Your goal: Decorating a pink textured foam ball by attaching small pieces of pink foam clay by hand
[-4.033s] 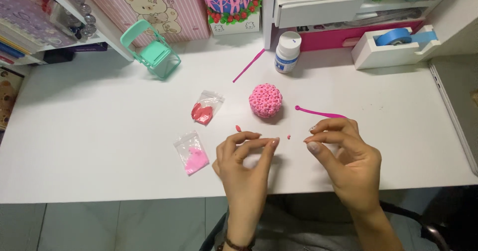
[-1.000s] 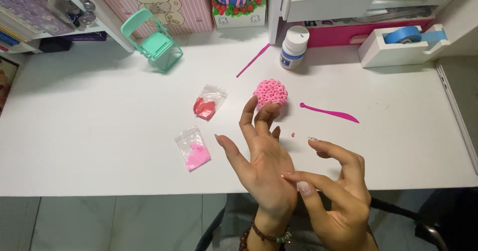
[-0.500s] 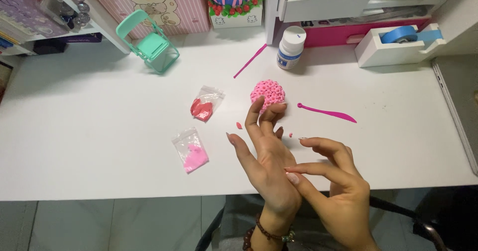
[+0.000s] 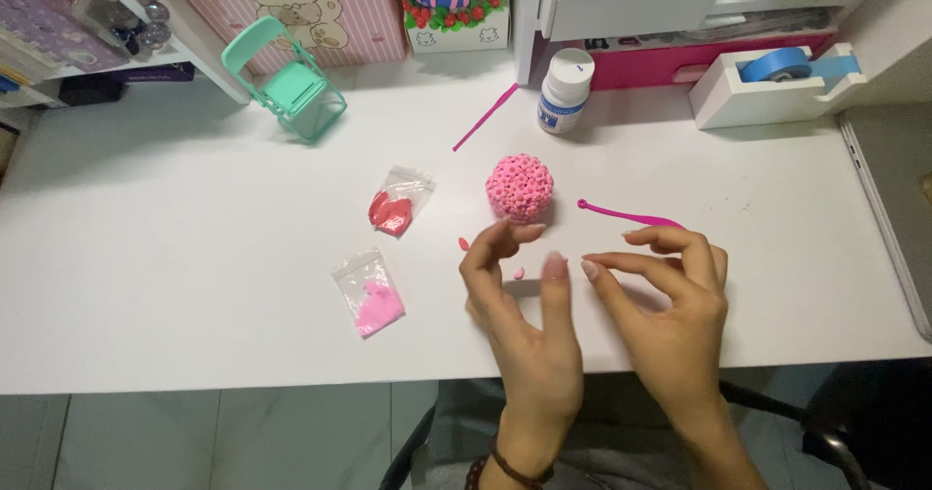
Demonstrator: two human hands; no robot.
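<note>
My left hand (image 4: 519,301) is raised over the white table (image 4: 175,257), fingers spread, its fingertips just in front of a pink clay ball (image 4: 520,187) covered in small petals. My right hand (image 4: 670,296) hovers beside it with curled, parted fingers and nothing visible between them. A tiny pink clay bit (image 4: 518,273) lies between my left hand's fingers, and another bit (image 4: 464,243) lies left of that hand. A thin pink sculpting tool (image 4: 631,216) rests just beyond my right hand.
Two small clear bags lie left of my hands, one with red clay (image 4: 393,208) and one with pink clay (image 4: 371,296). At the back stand a white bottle (image 4: 564,89), a pink stick (image 4: 485,116), a mint toy chair (image 4: 286,82) and a tape dispenser (image 4: 777,82).
My right fingers have lifted off my left palm and the hands have moved apart. My left hand has turned from palm-up to edge-on, with its fingers still near the clay ball.
</note>
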